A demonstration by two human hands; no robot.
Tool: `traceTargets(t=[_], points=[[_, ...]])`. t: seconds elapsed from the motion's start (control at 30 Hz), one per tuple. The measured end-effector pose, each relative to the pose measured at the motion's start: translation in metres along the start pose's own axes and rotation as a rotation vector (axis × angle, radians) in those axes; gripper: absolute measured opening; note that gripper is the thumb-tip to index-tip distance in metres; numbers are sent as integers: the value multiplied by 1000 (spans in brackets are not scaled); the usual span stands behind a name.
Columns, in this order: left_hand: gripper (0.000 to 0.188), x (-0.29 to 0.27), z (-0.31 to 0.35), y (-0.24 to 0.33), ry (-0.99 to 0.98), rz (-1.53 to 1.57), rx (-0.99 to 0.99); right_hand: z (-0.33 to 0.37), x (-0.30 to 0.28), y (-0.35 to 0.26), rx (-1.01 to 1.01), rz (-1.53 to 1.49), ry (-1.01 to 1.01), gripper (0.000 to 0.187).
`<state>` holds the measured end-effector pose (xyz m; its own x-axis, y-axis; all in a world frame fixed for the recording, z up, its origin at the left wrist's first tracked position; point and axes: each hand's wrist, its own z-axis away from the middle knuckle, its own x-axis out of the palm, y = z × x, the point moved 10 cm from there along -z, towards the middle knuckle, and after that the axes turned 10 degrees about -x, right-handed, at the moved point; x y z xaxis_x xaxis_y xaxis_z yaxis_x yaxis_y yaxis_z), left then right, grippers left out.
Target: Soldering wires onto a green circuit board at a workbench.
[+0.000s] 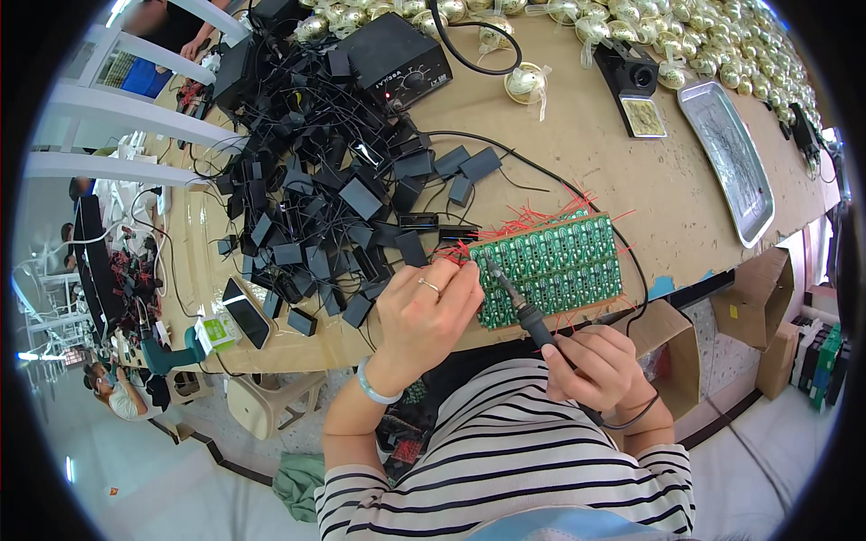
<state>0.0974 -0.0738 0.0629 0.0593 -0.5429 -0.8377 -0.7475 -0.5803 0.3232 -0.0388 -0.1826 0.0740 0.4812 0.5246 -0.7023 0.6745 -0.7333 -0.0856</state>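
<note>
A green circuit board panel [550, 270] with rows of small identical boards lies near the table's front edge, tilted slightly, on a brown backing. Thin red wires [532, 219] stick out around its edges. My right hand [595, 365] grips a soldering iron [532, 322] by its dark handle, the metal tip reaching over the panel's upper left part. My left hand [428, 311], wearing a ring and a pale bangle, is pinched at the panel's left corner beside more red wires. What its fingertips hold is hidden.
A large heap of black plastic cases with cables [334, 194] fills the table's left. Behind stand a black soldering station [397, 61], a tip-cleaning stand [631, 86], a metal tray [731, 162] and many gold ornaments [631, 22]. A phone [245, 313] lies near the front edge.
</note>
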Motion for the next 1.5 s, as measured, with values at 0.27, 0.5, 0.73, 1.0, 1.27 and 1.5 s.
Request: traceTargets(t=[0.27,0.5,0.73,1.0,1.27,1.5], points=[[19,0,5,2,24,-43,24,0,-26,6,61,-74,-10,23],[21,1,5,3,15,-38,19,15,-43,16,270,-72,122,24],[26,0,9,2,14,-28,-4,17,-46,18,314,-76,149,22],[25,-2,14,-3,5,10,-124,17,-47,17,316,-95,162,21],[16,-1,24,-55,1,425,-537,19,-50,17,345,-73,175,20],[23,45,14,-65,-429,629,-644,14,-49,13,335,-71,200,20]])
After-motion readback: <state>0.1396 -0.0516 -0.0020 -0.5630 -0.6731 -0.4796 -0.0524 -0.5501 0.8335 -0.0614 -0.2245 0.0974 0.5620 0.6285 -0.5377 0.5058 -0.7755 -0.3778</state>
